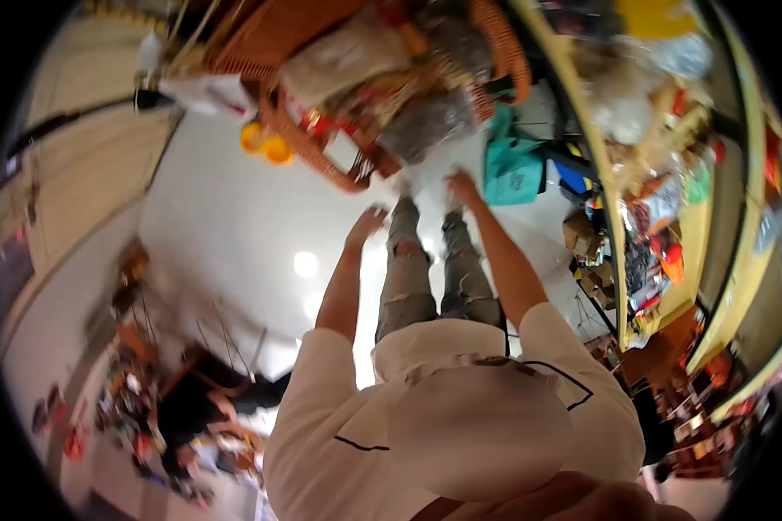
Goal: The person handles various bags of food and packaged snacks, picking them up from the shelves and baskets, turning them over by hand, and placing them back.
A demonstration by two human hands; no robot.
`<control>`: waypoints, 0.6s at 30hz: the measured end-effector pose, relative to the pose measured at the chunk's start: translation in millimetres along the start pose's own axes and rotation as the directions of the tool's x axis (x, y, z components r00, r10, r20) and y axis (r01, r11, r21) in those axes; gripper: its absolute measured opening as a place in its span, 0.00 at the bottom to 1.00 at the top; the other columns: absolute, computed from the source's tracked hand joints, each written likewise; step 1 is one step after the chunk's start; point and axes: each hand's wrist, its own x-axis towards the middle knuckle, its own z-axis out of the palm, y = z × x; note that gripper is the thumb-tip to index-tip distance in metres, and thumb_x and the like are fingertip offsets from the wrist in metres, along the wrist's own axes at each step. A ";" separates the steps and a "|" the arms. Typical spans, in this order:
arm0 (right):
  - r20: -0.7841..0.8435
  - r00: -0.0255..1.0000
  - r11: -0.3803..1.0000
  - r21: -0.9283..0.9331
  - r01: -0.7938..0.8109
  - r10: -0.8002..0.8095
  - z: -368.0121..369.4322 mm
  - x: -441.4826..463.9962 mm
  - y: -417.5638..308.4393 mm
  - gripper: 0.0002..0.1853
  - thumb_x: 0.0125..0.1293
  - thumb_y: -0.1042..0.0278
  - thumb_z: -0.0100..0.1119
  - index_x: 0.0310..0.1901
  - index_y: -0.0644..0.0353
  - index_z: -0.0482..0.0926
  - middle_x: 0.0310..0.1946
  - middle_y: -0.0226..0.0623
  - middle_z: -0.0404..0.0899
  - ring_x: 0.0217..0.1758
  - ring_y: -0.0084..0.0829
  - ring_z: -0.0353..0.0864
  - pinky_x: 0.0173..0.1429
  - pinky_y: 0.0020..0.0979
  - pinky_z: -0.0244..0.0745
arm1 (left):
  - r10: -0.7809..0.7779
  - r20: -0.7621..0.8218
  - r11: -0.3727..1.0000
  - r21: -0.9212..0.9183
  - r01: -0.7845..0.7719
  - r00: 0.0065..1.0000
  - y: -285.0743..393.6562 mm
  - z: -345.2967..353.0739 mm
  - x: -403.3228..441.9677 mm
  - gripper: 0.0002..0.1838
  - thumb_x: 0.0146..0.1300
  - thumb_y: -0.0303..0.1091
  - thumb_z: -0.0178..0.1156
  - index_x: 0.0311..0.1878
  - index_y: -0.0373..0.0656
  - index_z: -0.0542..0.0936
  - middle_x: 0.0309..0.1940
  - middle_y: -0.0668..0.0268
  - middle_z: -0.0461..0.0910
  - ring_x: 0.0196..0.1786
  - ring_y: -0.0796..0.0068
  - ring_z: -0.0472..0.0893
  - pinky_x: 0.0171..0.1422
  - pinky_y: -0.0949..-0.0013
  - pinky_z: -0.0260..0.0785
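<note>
My left hand (pixel 369 223) hangs over the pale floor, left of my legs, below the woven basket. It holds nothing and its fingers are loosely spread, though blurred. Over to the right, my right hand (pixel 462 187) is empty too, fingers out and smeared by motion, between the basket and a teal bag (pixel 514 172). The reddish-brown basket (pixel 308 162) lies ahead of my feet, with clear plastic bags (pixel 430 126) and red and yellow packets in it. Neither hand visibly touches anything.
Yellow-edged shelves (pixel 615 217) with packaged goods run along the right. Cardboard boxes (pixel 582 236) stand beside them. Two yellow-orange round objects (pixel 267 144) lie left of the basket. A person in dark clothes (pixel 202 395) is at the lower left, near cluttered goods.
</note>
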 end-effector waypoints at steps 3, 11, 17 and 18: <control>-0.162 0.917 0.891 0.226 0.394 -0.365 -13.2 -36.8 -5.9 0.15 0.50 0.75 0.60 0.42 0.55 0.84 0.47 0.37 0.83 0.57 0.38 0.77 0.61 0.45 0.71 | -0.153 -0.062 0.900 0.404 0.165 0.986 -36.8 -16.5 -11.7 0.26 0.68 0.58 0.53 0.57 0.47 0.72 0.30 0.62 0.84 0.22 0.71 0.79 0.21 0.64 0.68; 0.244 0.934 0.352 0.877 -0.327 0.260 -175.9 -169.1 -72.1 0.25 0.62 0.61 0.54 0.63 0.48 0.73 0.61 0.46 0.73 0.59 0.39 0.76 0.58 0.40 0.73 | -0.509 -0.011 0.743 0.499 0.446 0.861 122.6 -36.6 -80.2 0.28 0.71 0.59 0.43 0.67 0.54 0.62 0.46 0.57 0.84 0.52 0.60 0.79 0.54 0.46 0.69; 0.155 0.856 0.088 0.970 -0.226 0.493 -113.2 -310.8 -32.6 0.30 0.62 0.59 0.54 0.67 0.51 0.68 0.49 0.40 0.80 0.42 0.35 0.81 0.46 0.36 0.77 | -0.161 0.034 0.809 0.576 0.112 0.986 264.2 77.3 -82.7 0.19 0.68 0.50 0.53 0.54 0.48 0.73 0.31 0.66 0.82 0.38 0.71 0.80 0.39 0.65 0.73; 0.162 0.828 0.054 0.973 -0.225 0.537 -110.1 -351.4 -33.4 0.29 0.62 0.60 0.53 0.67 0.51 0.68 0.48 0.39 0.81 0.42 0.34 0.81 0.46 0.36 0.77 | -0.022 0.039 0.845 0.535 -0.003 0.999 267.1 99.5 -63.3 0.17 0.68 0.48 0.53 0.52 0.49 0.73 0.32 0.67 0.82 0.35 0.72 0.80 0.34 0.67 0.72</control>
